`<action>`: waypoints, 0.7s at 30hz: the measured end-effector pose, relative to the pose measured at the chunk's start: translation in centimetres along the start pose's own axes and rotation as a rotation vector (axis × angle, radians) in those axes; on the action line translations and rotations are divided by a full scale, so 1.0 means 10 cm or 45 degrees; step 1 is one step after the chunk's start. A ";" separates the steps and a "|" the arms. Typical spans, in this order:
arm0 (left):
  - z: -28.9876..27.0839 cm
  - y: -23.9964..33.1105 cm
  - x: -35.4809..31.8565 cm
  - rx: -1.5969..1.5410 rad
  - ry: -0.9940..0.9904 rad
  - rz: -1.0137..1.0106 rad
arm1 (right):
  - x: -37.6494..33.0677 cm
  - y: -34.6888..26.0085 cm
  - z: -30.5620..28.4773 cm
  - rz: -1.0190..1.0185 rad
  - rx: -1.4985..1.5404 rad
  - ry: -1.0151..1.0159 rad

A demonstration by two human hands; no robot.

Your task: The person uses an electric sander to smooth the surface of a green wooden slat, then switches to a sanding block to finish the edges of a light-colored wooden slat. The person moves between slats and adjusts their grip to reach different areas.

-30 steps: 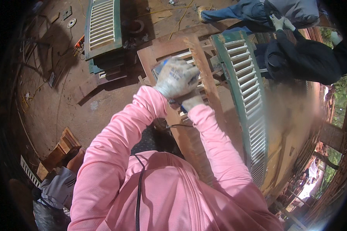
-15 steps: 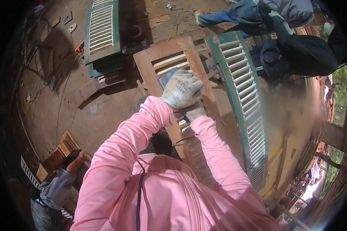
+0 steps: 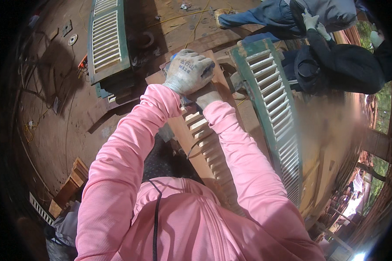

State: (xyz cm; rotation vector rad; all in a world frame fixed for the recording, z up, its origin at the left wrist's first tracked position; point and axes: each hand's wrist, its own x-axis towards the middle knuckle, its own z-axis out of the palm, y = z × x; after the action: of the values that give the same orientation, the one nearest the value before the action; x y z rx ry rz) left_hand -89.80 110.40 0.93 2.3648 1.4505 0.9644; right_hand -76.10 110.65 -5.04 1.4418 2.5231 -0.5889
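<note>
My left hand (image 3: 189, 71), in a dusty whitish glove, is closed over a mostly hidden tool with a blue part (image 3: 174, 56). Just below and to its right is my gloved right hand (image 3: 207, 95), bent inward and close against the left. Its fingers look curled, but what they grip is hidden. Both hands are over the far end of a bare wooden louvered shutter (image 3: 182, 134), which slants away from my body. A thin dark cord (image 3: 192, 150) loops over the slats below my hands. My arms and hands cover much of the shutter's far part.
A green-framed shutter with white slats (image 3: 274, 98) lies close on the right. More green shutters (image 3: 106, 41) are stacked at the far left. Two people, one in blue jeans (image 3: 265, 17) and one in dark clothes (image 3: 339, 65), are at the far right. Wooden pieces (image 3: 69, 187) sit at lower left.
Both hands have moved farther away and left along the wooden shutter, uncovering more slats near me. The gloved hands of a person at the far right have shifted.
</note>
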 end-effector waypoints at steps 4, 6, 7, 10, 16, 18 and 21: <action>-0.02 -0.26 0.19 0.023 0.036 0.001 | 0.41 -0.03 -0.19 0.018 0.014 -0.028; 0.01 -0.33 0.37 0.037 -0.012 -0.004 | 0.53 0.05 -0.28 0.057 0.012 -0.028; 0.03 -0.36 0.47 0.043 -0.036 -0.006 | 0.57 0.12 -0.33 0.076 0.012 -0.026; 0.10 -0.43 0.72 0.072 -0.061 -0.001 | 0.68 0.26 -0.46 0.118 0.018 -0.042; 0.49 -0.39 1.03 0.116 0.045 0.063 | 0.68 0.58 -0.67 0.194 0.038 -0.041; 0.54 -0.16 1.01 0.092 -0.038 0.076 | 0.44 0.73 -0.55 0.212 0.055 -0.020; 0.60 0.24 0.77 0.023 -0.129 0.062 | -0.15 0.85 -0.28 0.207 0.063 0.014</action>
State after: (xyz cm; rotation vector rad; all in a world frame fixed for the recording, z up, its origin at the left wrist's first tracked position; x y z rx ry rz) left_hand -82.04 116.70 0.74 2.4347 1.3762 0.8326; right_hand -67.94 114.53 -4.18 1.6524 2.3850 -0.6202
